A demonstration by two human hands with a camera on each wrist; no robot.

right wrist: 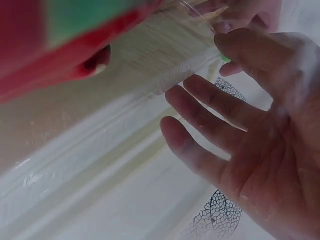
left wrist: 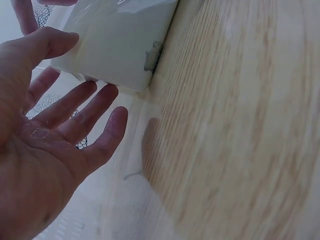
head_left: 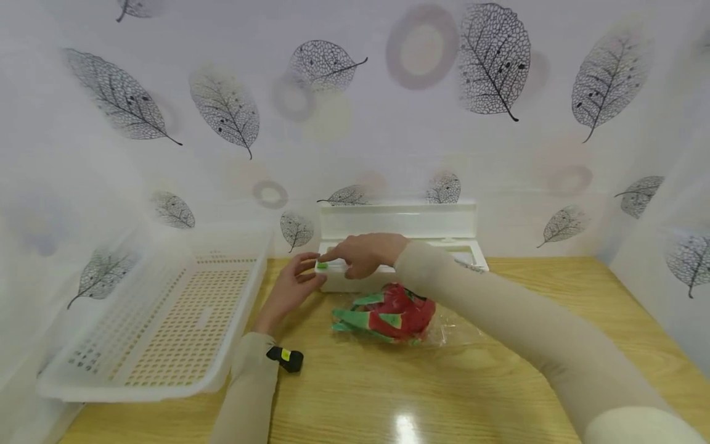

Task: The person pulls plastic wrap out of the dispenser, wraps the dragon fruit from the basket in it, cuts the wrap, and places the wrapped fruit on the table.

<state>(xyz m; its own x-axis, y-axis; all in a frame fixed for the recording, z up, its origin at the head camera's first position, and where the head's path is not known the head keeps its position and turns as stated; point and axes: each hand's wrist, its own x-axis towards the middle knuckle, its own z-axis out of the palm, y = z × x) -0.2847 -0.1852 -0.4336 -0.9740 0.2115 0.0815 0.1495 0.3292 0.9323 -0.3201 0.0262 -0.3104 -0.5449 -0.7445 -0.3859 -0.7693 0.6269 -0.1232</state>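
Note:
A long white cling film dispenser [head_left: 346, 284] with its lid [head_left: 399, 221] raised stands at the back of the table. At its left end, my left hand [head_left: 287, 290] holds the corner, thumb over the front face and fingertips at the end edge. My right hand [head_left: 368, 254] reaches across with the index fingertip at a small green slider [head_left: 322, 266]; its other fingers are loosely bent, holding nothing. Close in front of the dispenser lies a red and green dragon fruit [head_left: 396, 313] with clear film about it. The right forearm hides part of the dispenser.
A white perforated basket [head_left: 219, 376] stands at the left. The wooden table [head_left: 355, 394] ends at a leaf-printed backdrop [head_left: 355, 135] behind the dispenser and at both sides. A black strap device [head_left: 285, 358] sits on the left wrist.

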